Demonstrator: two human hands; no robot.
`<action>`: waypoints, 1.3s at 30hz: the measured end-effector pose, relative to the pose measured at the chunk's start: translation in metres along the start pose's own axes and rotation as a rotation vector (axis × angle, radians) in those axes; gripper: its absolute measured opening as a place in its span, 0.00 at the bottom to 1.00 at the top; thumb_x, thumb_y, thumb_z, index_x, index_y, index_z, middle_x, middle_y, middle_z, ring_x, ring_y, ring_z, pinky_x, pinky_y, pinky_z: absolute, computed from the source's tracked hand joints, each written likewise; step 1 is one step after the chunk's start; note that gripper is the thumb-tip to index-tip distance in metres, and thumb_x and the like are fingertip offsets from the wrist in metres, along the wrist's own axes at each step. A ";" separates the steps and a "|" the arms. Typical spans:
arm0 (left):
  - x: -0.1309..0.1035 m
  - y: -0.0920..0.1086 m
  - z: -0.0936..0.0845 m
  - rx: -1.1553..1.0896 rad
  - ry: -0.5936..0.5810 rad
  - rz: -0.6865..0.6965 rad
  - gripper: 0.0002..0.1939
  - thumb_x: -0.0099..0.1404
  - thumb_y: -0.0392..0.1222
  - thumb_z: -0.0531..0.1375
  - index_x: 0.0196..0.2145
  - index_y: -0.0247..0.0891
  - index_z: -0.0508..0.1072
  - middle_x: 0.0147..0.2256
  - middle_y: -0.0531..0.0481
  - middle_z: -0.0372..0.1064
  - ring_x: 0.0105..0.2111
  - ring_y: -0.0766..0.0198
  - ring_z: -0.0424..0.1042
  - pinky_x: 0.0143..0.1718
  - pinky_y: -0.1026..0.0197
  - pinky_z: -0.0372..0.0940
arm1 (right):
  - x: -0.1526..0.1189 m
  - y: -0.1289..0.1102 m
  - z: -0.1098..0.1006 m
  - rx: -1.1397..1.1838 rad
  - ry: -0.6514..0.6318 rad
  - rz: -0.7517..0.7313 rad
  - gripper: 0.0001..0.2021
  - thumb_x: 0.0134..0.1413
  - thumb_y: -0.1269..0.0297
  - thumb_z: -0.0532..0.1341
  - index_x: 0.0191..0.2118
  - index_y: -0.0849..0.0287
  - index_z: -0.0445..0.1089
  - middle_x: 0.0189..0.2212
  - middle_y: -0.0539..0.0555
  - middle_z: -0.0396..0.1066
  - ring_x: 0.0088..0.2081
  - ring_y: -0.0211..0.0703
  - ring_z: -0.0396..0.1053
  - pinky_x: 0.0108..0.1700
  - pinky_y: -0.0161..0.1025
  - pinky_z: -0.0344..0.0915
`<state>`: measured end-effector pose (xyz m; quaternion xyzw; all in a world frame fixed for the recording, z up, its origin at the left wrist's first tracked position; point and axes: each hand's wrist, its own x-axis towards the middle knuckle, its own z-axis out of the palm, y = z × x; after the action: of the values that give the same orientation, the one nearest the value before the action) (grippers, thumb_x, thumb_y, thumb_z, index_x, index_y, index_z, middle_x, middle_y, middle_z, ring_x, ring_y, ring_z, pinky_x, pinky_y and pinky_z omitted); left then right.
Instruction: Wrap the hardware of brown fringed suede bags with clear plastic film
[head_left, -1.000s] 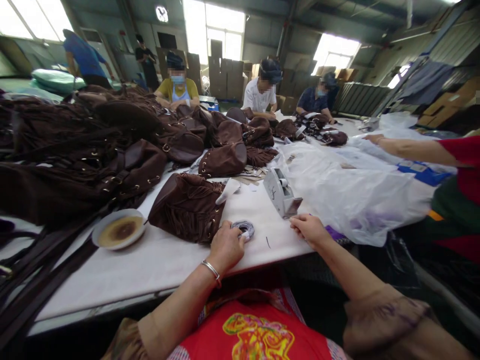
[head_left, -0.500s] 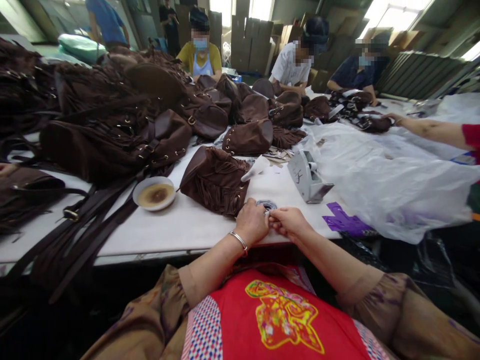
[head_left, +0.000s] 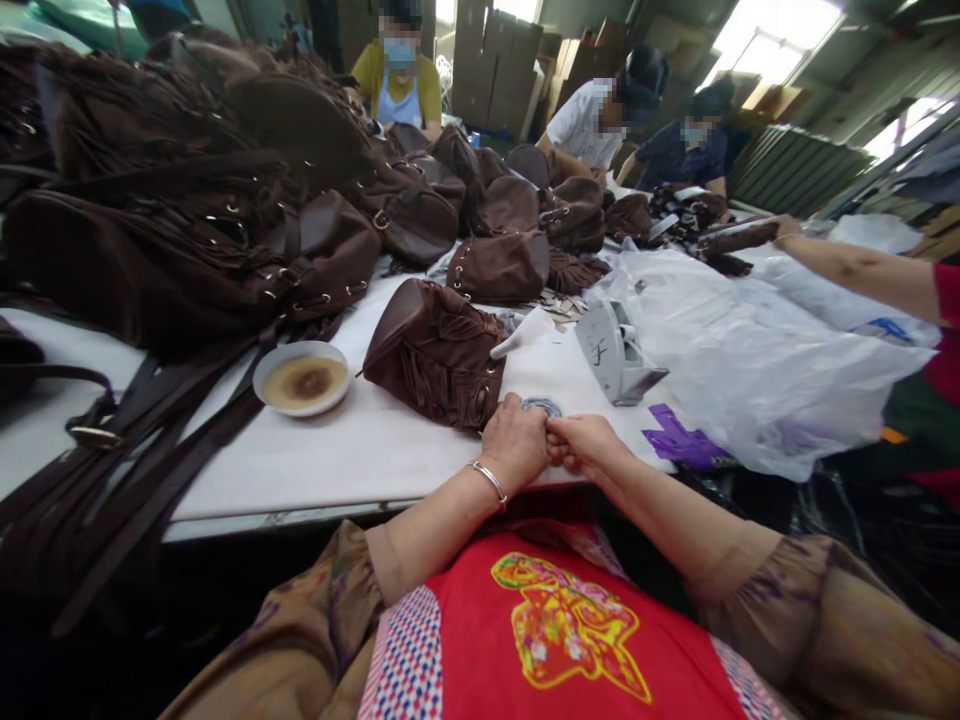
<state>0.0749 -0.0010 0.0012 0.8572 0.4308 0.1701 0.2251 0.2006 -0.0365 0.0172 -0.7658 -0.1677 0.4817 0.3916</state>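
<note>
Close to the table's front edge, my left hand (head_left: 516,440) is closed around a small coil of grey cord (head_left: 543,405), which shows just beyond the fingers. My right hand (head_left: 591,443) meets it fingertip to fingertip, pinched; whatever lies between those fingers is too small and hidden to make out. Just past my left hand a dark brown fringed bag (head_left: 439,355) lies on its side, gold eyelets along its opening. White paper (head_left: 523,332) sticks out by that opening.
Brown bags (head_left: 202,230) are heaped at the left, straps (head_left: 187,440) trailing over the edge. A bowl of tan paste (head_left: 304,385) stands at left; a grey angular holder (head_left: 604,350), purple plastic (head_left: 684,436) and clear bags (head_left: 757,340) at right. A co-worker's arm (head_left: 862,262) reaches in.
The view has shifted slightly. My hands remain together at the coil with little visible change. At the right, the co-worker's hand has lifted a dark item from the far pile.
</note>
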 end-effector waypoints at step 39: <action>0.008 -0.007 -0.010 0.108 -0.162 0.167 0.10 0.61 0.40 0.59 0.36 0.35 0.79 0.43 0.38 0.67 0.36 0.56 0.69 0.44 0.55 0.68 | -0.016 0.029 -0.003 0.172 -0.112 -0.124 0.09 0.49 0.73 0.66 0.26 0.61 0.64 0.19 0.51 0.72 0.18 0.35 0.68 0.15 0.29 0.64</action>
<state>0.0701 0.0110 0.0067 0.9120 0.3467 0.0953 0.1976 0.1916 -0.0664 0.0057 -0.6896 -0.1942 0.5111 0.4749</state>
